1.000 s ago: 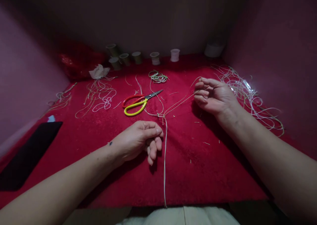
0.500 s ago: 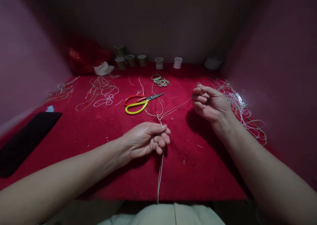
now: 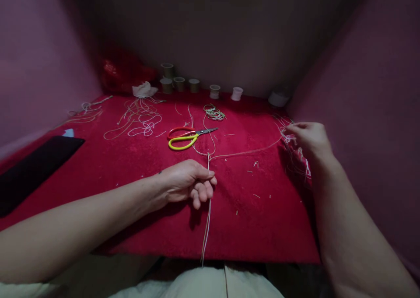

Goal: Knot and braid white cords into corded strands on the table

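Observation:
My left hand (image 3: 193, 184) pinches a pale cord (image 3: 206, 228) between thumb and forefinger, just below a small knot (image 3: 209, 156) near the table's middle. From its fingers the cord's strands hang down toward my lap. Out to the right, my right hand (image 3: 306, 136) is closed on a thin strand (image 3: 249, 151) that runs from the knot, slightly slack; its fingertips are partly hidden. Beyond the knot, a loop of cord (image 3: 215, 142) lies by scissors (image 3: 187, 138) with one red and one yellow handle. A knotted green-and-white cord bundle (image 3: 214, 112) rests farther back.
Several thread spools (image 3: 194, 85) line the back wall. Loose cords (image 3: 144, 118) lie at the left, and another tangle (image 3: 305, 164) is under my right hand. A black flat object (image 3: 42, 171) lies at the left edge. Cord scraps dot the red cloth (image 3: 262, 236).
My right hand has moved farther right and turned over, drawing the strand out with it. My left hand still holds the cord near the same place. The view has shifted slightly.

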Available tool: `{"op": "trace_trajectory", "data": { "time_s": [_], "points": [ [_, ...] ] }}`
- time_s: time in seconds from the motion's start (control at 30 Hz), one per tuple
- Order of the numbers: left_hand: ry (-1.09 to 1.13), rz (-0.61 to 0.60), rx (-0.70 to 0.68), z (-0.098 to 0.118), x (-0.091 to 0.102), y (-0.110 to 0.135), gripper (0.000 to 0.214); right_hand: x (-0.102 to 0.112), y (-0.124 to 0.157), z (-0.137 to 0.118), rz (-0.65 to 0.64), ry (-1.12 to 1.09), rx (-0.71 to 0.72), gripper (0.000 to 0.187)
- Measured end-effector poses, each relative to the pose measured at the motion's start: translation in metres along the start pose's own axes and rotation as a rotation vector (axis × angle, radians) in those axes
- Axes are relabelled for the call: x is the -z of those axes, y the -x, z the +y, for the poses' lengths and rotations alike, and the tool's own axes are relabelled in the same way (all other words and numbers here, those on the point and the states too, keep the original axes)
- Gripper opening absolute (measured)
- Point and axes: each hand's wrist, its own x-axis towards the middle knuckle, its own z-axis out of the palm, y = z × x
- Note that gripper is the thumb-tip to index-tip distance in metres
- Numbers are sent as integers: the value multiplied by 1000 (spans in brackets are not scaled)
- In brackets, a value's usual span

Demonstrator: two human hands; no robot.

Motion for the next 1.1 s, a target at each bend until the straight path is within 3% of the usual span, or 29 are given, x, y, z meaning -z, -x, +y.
{"op": "trace_trajectory", "data": {
  "time_s": [0.1, 0.13, 0.2, 0.27, 0.3, 0.5, 0.83, 1.03, 1.1],
  "points": [
    [-280, 181, -151, 9, 13, 5, 22, -17, 22, -16, 59, 224, 138, 6],
    [-326, 264, -233, 12, 17, 6, 18, -25, 33, -24, 52, 290, 278, 12],
    [-287, 354, -338, 16, 21, 6, 7, -45, 60, -38, -132, 284, 516, 23],
    [-149, 311, -337, 16, 19, 3, 6, -64, 85, -47, -415, 240, 634, 26],
    [-79, 278, -319, 15, 16, 2, 8, -73, 95, -49, -493, 242, 656, 27],
    [119, 137, -188, 5, -2, -7, 18, -98, 112, -43, -638, 305, 610, 11],
    [65, 130, -217, -3, -3, -12, 15, -100, 101, -47, -747, 80, 479, 7],
    [25, 145, -213, -4, -5, -12, 14, -109, 89, -46, -513, 238, 397, 9],
    [23, 146, -210, -4, -5, -12, 14, -107, 88, -46, -509, 266, 397, 9]
  ]
}}
